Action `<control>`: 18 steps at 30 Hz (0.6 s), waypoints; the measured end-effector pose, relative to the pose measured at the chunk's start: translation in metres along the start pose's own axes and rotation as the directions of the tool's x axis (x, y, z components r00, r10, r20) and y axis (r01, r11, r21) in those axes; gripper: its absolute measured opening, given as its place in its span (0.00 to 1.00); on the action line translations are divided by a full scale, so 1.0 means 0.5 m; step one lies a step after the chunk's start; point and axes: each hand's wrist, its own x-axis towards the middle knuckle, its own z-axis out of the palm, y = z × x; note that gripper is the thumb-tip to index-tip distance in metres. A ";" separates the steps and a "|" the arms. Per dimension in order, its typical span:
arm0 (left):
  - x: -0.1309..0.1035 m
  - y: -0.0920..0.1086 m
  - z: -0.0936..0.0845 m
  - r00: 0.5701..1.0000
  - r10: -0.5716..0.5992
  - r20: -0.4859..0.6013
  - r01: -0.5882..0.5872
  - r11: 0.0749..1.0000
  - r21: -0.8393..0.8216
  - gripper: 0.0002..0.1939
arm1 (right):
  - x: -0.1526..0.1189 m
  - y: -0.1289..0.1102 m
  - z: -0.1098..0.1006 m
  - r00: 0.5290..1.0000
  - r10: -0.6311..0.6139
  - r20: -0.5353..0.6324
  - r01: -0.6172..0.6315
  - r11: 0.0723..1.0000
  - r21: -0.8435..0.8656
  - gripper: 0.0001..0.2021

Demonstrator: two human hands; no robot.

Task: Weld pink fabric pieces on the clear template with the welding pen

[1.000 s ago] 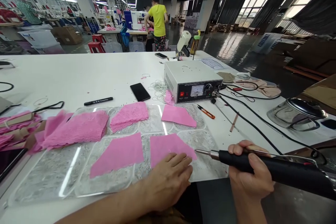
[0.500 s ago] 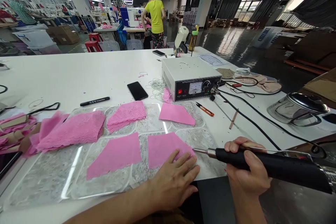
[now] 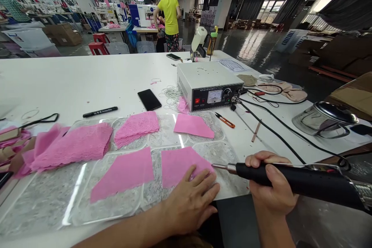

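Note:
My left hand [image 3: 193, 197] lies flat with fingers spread, pressing on the right part of a cut pink fabric piece [image 3: 176, 166]. In my right hand [image 3: 273, 190] is a black handpiece [image 3: 314, 180] with a slim metal tip, held almost level and pointing left. Its tip meets the slanted right edge of that fabric, close to my left fingers; whether it presses down I cannot tell. Another pink piece [image 3: 124, 174] lies to the left, and a third pink piece [image 3: 193, 126] lies behind. A stack of pink lace pieces [image 3: 138, 126] sits beside it. Beneath them spreads a glossy patterned mat [image 3: 37, 201].
A control box [image 3: 209, 73] with cables stands behind the mat. Around it are a phone [image 3: 149, 100], a marker [image 3: 100, 112], orange thread snips [image 3: 225, 120] and a lidded glass jug [image 3: 319, 120]. Pink lace [image 3: 72, 145] is piled left. A person in yellow stands beyond the table.
The whole view has shifted slightly left. Both hands, the handpiece and the fabric keep nearly the same places relative to each other.

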 end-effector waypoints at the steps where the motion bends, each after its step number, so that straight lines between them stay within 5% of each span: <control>1: 0.000 0.000 0.000 1.000 -0.004 0.000 0.004 1.000 -0.006 0.22 | 0.000 -0.001 0.001 1.000 0.006 0.004 -0.006 1.000 -0.003 0.02; 5: -0.001 0.003 -0.002 0.999 -0.007 -0.039 0.007 1.000 -0.017 0.21 | 0.001 -0.005 0.001 0.999 0.013 -0.039 -0.013 1.000 0.007 0.03; 10: 0.011 0.007 -0.009 0.993 -0.055 -0.109 0.055 0.998 -0.005 0.12 | 0.005 -0.008 -0.004 0.973 0.032 -0.230 -0.018 0.998 0.062 0.05; 15: 0.054 0.011 -0.019 0.990 -0.141 -0.004 0.139 0.972 0.189 0.10 | -0.006 0.004 -0.009 0.961 0.016 -0.275 -0.017 1.000 -0.001 0.05; 18: 0.085 0.012 -0.016 0.984 -0.154 0.094 0.131 0.969 0.211 0.12 | -0.021 0.022 -0.064 0.976 -0.017 -0.215 -0.021 0.984 -0.175 0.07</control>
